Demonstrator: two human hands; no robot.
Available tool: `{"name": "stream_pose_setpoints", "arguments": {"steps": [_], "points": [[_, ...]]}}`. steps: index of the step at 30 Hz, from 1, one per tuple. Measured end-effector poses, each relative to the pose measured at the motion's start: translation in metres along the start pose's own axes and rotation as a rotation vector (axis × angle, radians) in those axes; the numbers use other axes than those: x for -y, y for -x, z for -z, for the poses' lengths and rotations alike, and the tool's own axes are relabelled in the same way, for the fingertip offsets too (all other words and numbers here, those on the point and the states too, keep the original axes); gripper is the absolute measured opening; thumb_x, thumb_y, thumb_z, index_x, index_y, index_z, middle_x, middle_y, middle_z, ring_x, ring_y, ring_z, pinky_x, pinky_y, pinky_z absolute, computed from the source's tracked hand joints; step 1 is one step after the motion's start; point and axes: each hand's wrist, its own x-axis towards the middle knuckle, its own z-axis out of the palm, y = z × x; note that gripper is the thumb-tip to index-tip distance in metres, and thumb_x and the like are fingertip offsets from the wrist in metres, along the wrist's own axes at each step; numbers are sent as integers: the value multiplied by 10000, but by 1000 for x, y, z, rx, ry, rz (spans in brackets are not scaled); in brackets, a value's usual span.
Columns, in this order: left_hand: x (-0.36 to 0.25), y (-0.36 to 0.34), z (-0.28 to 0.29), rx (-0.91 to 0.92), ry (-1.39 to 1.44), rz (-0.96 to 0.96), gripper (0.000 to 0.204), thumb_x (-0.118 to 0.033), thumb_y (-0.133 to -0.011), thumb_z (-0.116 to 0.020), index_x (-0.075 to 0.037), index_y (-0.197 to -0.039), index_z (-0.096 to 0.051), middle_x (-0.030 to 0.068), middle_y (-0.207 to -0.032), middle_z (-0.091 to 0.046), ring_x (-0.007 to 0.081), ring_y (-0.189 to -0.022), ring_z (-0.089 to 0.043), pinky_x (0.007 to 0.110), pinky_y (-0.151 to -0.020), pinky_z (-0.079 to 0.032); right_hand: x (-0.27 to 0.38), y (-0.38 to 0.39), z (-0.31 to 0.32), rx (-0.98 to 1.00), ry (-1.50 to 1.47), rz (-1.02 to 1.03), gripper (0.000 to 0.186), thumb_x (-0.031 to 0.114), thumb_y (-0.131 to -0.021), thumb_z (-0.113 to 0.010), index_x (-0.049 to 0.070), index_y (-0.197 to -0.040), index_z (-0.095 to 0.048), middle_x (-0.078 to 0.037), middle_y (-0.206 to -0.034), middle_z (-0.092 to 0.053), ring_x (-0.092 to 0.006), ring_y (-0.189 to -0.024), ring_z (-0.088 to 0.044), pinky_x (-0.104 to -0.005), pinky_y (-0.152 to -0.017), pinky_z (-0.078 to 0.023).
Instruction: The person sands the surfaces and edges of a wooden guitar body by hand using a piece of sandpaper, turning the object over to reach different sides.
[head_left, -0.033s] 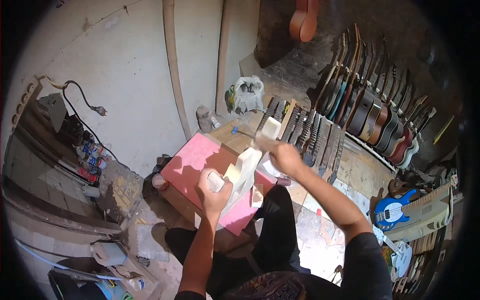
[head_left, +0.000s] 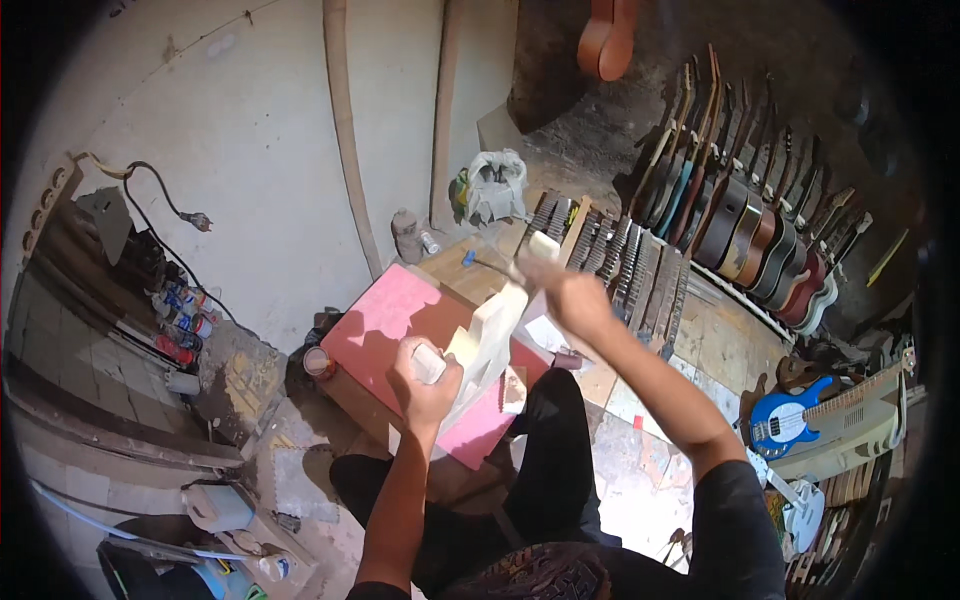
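A pale, unpainted wooden piece with curved, horn-like ends (head_left: 497, 320) stands tilted over a pink board (head_left: 375, 310) in front of my knees. My left hand (head_left: 424, 392) is closed around its near-left end and holds it. At its far end my right hand (head_left: 578, 300) is curled in, fingers smeared by motion. Whatever that hand grips is hidden, and a pale block-like end (head_left: 544, 245) shows just beyond the fingers. A small notched wooden block (head_left: 514, 390) sits beside the wooden piece, near my right knee.
Beyond the board lies a row of dark slotted strips (head_left: 600, 250). Several guitars (head_left: 745, 230) stand in a rack at the far right, and a blue bass (head_left: 788, 424) lies nearer. A tin (head_left: 319, 363) stands left of the board. A white bag (head_left: 496, 188) rests by the wall.
My right hand has shifted slightly away and to the right, and is more blurred. Less of the pale end beyond it shows. My left hand stays in place on the wooden piece.
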Motion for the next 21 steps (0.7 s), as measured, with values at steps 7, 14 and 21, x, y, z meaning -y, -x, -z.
{"name": "stream_pose_setpoints", "arguments": {"steps": [7,14,21], "points": [[7,5,5,15,-23,-32,246,93,-819,-683,-34,-965,-530,24,-838,-519,121,-756,-566,293,-736,-513,29,-8,28,117,-49,-5,582,-17,-867,-531,169,-1396,-683,-67,-1484,-627,-309,-1051,-757,-411,-770,-654],[8,10,2,44,-14,-30,287,93,-824,-680,-20,-1038,-524,57,-890,-564,155,-814,-624,330,-803,-558,17,15,6,17,-53,86,616,-25,-842,-553,193,-1401,-689,-71,-1450,-654,-314,-1086,-749,-424,-842,-642],[-3,12,7,15,-54,-37,290,65,-800,-721,-13,-1019,-546,84,-866,-599,175,-803,-650,347,-758,-562,30,10,19,162,-168,-88,661,-53,-825,-538,206,-1417,-676,-91,-1472,-637,-310,-1186,-711,-426,-933,-624]]}}
